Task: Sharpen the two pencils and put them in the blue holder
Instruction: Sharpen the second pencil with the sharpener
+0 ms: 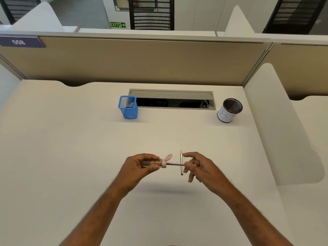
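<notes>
**Pencil in the sharpener, second one lying on the surface**

At the lower centre of the frame, a person's left hand (pixel 142 164) is closed around a clear-bodied sharpener (pixel 156 163) with a pink cap, its small pink lid flipped open and shavings visible inside the barrel. A pencil (pixel 174 164) runs level out of the pink end toward the right, its other end pinched between the thumb and fingers of the right hand (pixel 197 167); the remaining fingers of that hand are spread loosely.

A second pencil (pixel 181 158) lies on the pale surface (pixel 71 148) just beneath the hands, pointing toward the top of the frame with its sharpened tip uppermost; the held pencil crosses over it at a right angle.

The blue holder (pixel 128 107), a square mesh cup, stands upright at upper centre-left, well apart from the hands, beside an open cable tray (pixel 172 99) set into the surface. A round black mesh cup (pixel 229 110) wrapped in white paper stands at the tray's right end. A beige partition (pixel 142 59) closes the far edge.
</notes>
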